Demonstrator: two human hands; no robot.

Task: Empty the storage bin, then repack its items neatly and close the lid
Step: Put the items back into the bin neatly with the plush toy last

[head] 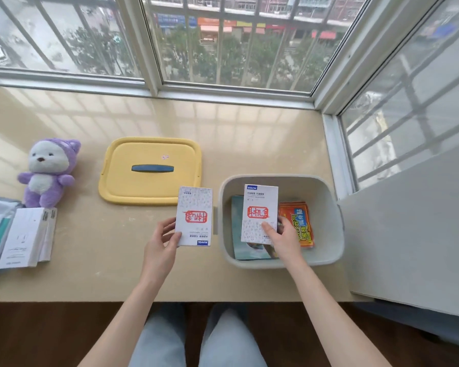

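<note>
Nearest, the left hand pinches a white box by its near end, fingers behind and thumb on its face, above the counter. The right hand pinches a matching box likewise over the grey storage bin, probably mid-transfer. Orange packets and a teal pack lie inside. Beyond, the yellow lid rests flat on the counter, leaving the bin's opening free.
</note>
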